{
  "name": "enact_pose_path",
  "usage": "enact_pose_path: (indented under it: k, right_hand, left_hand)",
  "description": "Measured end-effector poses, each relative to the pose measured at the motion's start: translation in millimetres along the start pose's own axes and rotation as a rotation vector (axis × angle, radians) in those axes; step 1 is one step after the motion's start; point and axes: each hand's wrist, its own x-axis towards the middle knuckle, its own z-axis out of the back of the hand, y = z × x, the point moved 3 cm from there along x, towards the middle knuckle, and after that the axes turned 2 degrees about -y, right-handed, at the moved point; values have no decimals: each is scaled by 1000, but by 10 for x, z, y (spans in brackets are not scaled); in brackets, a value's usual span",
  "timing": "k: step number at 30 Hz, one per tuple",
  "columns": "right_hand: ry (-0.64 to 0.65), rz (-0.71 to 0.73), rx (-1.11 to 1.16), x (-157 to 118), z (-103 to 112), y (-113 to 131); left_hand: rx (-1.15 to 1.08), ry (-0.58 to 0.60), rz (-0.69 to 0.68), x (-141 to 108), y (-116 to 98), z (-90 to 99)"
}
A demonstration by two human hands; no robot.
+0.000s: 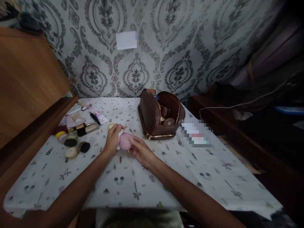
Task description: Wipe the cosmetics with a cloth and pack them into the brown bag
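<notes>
A round pink item (125,141) is held between my two hands over the table. My left hand (113,139) grips its left side together with a white cloth or tissue (119,144). The fingers of my right hand (142,151) pinch its right edge. Just behind my left hand, a small pale yellow thing (110,126) shows in part. Behind and right of my hands stands a brown cosmetic bag (150,114), unzipped, with several items inside it.
Several jars (71,139), tubes (77,118) and bottles (91,128) lie on the patterned tablecloth (133,190) at the left. A blurred-out flat object (196,134) lies right of the bag. A wooden panel (30,72) borders the left side.
</notes>
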Motion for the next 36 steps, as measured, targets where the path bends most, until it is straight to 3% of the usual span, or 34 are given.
enact_pose_path:
  k: [5, 14, 18, 22, 27, 30, 36]
  right_hand:
    - [24, -47, 105, -19, -8, 8]
    - [77, 4, 107, -8, -49, 48]
    - [161, 57, -28, -54, -112, 53]
    - [140, 63, -108, -76, -97, 49]
    - [118, -14, -28, -29, -38, 42]
    - [76, 15, 4, -8, -31, 56]
    - [91, 51, 52, -16, -56, 62]
  left_hand:
    - [-123, -23, 140, 21, 49, 24]
    - [-254, 79, 324, -5, 72, -68]
    - [-279, 107, 327, -22, 99, -94]
    - [-292, 108, 337, -37, 155, -98]
    - [-333, 130, 359, -52, 173, -111]
    - [-343, 158, 335, -61, 149, -129]
    - [-289, 88, 228, -33, 93, -99]
